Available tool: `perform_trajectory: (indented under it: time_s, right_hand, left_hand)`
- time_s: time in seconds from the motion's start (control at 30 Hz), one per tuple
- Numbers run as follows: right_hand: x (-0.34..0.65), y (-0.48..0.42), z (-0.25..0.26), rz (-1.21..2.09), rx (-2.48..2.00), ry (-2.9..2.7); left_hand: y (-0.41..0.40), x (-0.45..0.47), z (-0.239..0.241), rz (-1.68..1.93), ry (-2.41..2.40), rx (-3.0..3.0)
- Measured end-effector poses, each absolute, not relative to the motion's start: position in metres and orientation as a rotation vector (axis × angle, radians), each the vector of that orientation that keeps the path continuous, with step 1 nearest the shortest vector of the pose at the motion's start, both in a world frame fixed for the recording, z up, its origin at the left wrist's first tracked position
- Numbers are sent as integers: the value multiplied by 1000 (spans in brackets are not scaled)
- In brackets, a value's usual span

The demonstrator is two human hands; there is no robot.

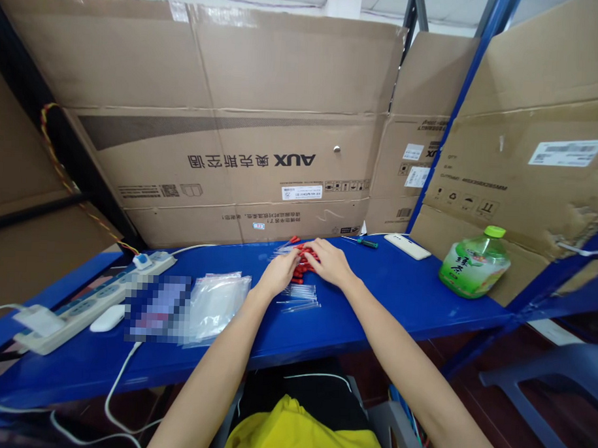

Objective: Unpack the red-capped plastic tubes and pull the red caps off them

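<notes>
One left hand (pixel 279 274) and one right hand (pixel 331 262), fingers curled in over a cluster of red pieces (pixel 306 257) on the blue table (pixel 399 283); whether either grips a piece, cannot tell. One group of clear slender rods (pixel 301 292) lies just nearer the person. Handling note: light fingertip pressure probably serves best, wrists kept off the rods.

"Where does your camera look from?"
"My head, forward and down. My left hand (pixel 279 273) and right hand (pixel 331 262) show mid-frame, quite near; blue table (pixel 399 293) lies under, cardboard (pixel 294 70) fills the top."
</notes>
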State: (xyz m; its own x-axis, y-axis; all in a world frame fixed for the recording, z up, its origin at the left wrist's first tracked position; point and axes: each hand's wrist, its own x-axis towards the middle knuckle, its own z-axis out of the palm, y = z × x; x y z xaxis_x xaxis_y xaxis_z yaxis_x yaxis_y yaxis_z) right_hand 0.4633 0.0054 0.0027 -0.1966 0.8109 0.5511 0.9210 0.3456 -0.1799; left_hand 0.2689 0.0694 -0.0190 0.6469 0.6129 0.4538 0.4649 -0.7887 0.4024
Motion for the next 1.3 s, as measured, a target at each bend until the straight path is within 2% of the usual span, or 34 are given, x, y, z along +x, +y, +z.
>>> perform_trajectory:
  time_s: [0.27,0.6,1.0,1.17,1.3]
  right_hand:
    - [457,14,-7,-575,-1518,-2259]
    - [458,21,-17,-643,-1503,-2249]
    - [464,18,-5,-577,-1710,-2147]
    - [512,16,-2,-456,-2142,-1524]
    - [535,19,-9,-361,-2121,-1489]
  left_hand:
    - [63,268,-10,670,1014,2776]
    - [54,268,4,393,1165,2896]
    - [57,276,0,552,1076,2845]
    - [71,256,-2,598,1224,2757]
    - [78,249,0,796,1049,2670]
